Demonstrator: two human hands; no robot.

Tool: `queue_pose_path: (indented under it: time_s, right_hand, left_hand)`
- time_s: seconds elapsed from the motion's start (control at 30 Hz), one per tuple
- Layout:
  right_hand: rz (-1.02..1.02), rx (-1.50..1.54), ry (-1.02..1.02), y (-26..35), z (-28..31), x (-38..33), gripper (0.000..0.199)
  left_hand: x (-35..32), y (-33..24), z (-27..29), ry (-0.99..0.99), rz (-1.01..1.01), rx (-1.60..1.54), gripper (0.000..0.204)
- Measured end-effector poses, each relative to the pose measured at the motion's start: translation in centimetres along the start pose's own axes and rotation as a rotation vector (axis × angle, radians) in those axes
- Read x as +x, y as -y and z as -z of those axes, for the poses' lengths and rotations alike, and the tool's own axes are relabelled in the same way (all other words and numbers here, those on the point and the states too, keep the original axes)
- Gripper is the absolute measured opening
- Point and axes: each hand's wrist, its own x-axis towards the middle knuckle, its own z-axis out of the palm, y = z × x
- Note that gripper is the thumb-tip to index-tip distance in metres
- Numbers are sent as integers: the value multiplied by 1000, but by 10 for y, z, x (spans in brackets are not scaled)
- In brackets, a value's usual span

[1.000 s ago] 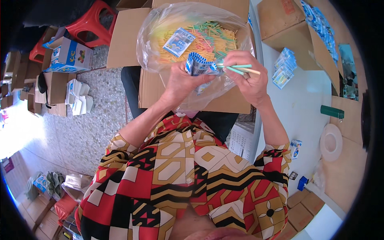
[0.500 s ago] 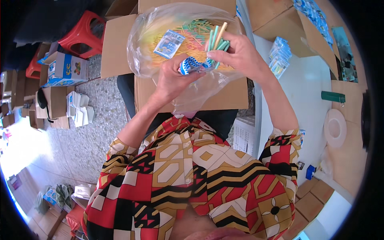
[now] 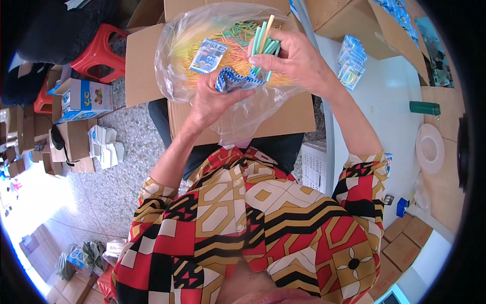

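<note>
My right hand (image 3: 298, 58) grips a bundle of thin green and cream sticks (image 3: 263, 43), held upright over a clear plastic bag (image 3: 177, 61). My left hand (image 3: 212, 99) holds a small blue and white packet (image 3: 234, 80) open just below the sticks. The bag lies in an open cardboard box (image 3: 147, 66) on my lap and holds many coloured sticks. Another small packet (image 3: 207, 54) lies inside the bag.
A white table (image 3: 379, 116) at the right carries a stack of clear packets (image 3: 350, 61), a green cylinder (image 3: 424, 108), a roll of tape (image 3: 429, 148) and cardboard boxes (image 3: 354, 20). Red stools (image 3: 98, 48) and printed cartons (image 3: 83, 99) stand on the speckled floor at the left.
My right hand has lifted the sticks from lying sideways to standing upright above the packet. Both hands have moved up slightly in view.
</note>
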Motion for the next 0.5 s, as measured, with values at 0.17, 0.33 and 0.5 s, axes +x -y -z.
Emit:
queue_pose_path:
  time_s: [0.17,0.33,0.5]
  right_hand:
    - [-27,-60,-115,10,-5,-2,28]
    - [-63,-129,-135,9,-3,-2,28]
    - [3,-101,-141,4,-8,-4,27]
  left_hand:
    - [-2,5,0,-34,-35,89,20]
    - [-4,13,-6,-81,-48,176,17]
    - [-5,3,-16,-182,-1,-35,18]
